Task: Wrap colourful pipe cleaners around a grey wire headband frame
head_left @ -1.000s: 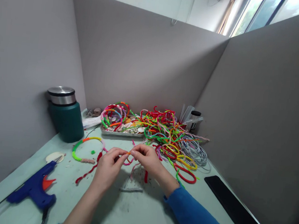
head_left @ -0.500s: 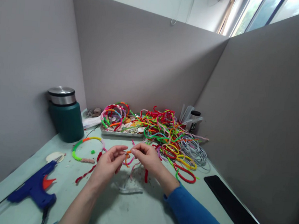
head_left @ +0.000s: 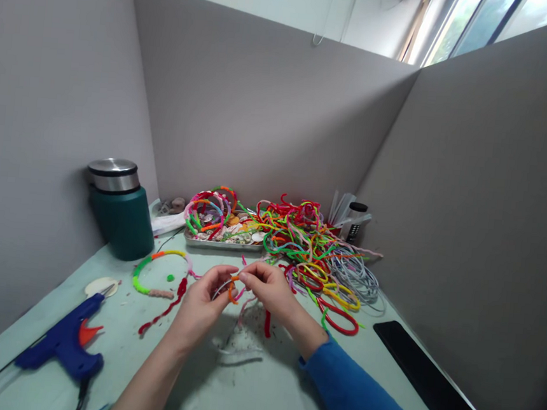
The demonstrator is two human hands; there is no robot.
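My left hand [head_left: 205,298] is curled with its thumb and fingers closed around a thin pale wire [head_left: 221,288]. Just beside it, my right hand [head_left: 266,287] pinches a short orange pipe cleaner [head_left: 233,287], which loops at the wire between the two hands. Further pink pipe cleaner shows just behind the fingers. Left of my left hand lies a ring [head_left: 139,276] wrapped in green, orange, yellow and pink. A twisted red pipe cleaner [head_left: 163,313] rests by my left wrist. Below the hands is a pale grey strip [head_left: 240,354].
A blue glue gun [head_left: 63,340] lies at left near a green bottle [head_left: 121,220]. Behind the hands stand a metal tray [head_left: 224,247] of buttons and a heap of pipe cleaners [head_left: 295,226]. Grey wire coils [head_left: 356,276] and a black bar [head_left: 430,384] are at right.
My left hand has shifted its grip and turned slightly, so the pale wire now shows between its fingers. The orange pipe cleaner hangs more plainly in a loop. My right hand has hardly moved.
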